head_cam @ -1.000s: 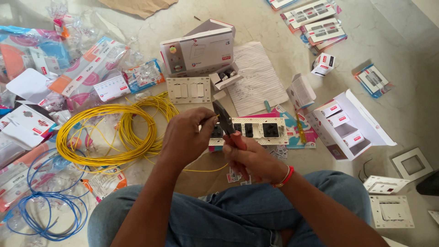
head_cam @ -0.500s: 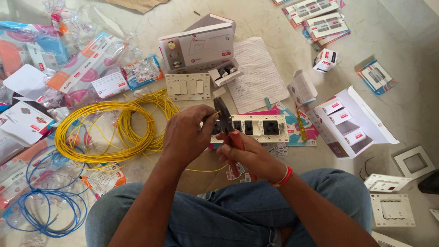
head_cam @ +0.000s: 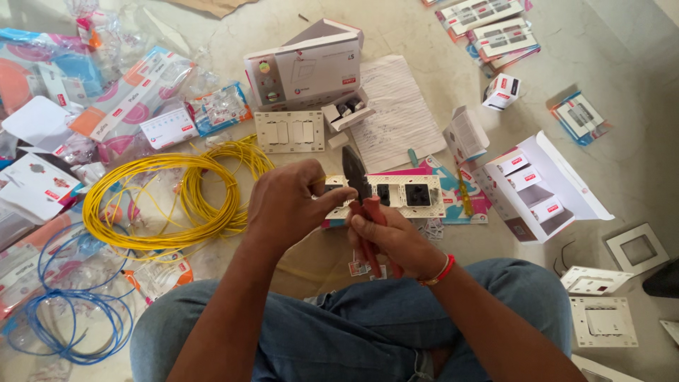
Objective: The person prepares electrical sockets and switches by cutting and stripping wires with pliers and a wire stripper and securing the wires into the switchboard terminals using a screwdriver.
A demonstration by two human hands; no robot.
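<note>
My right hand [head_cam: 396, 237] grips the red handles of a pair of pliers [head_cam: 357, 177], whose dark jaws point up and away from me. My left hand [head_cam: 290, 205] is closed just left of the jaws, fingertips pinched at them on a thin yellow wire [head_cam: 320, 180]. Both hands hover over my lap, above a white socket plate [head_cam: 407, 194] with black sockets lying on the floor. A coil of yellow wire [head_cam: 177, 194] lies to the left of my left hand.
A white switch plate [head_cam: 288, 131], an open white box [head_cam: 308, 67] and a lined paper sheet [head_cam: 396, 113] lie beyond the hands. A blue wire coil [head_cam: 71, 318] sits at lower left, plastic packets at far left, small boxes [head_cam: 541, 187] and white frames [head_cam: 601, 318] at right.
Both hands have stayed together at the pliers, with only small shifts; the jaws are tilted a little more upright.
</note>
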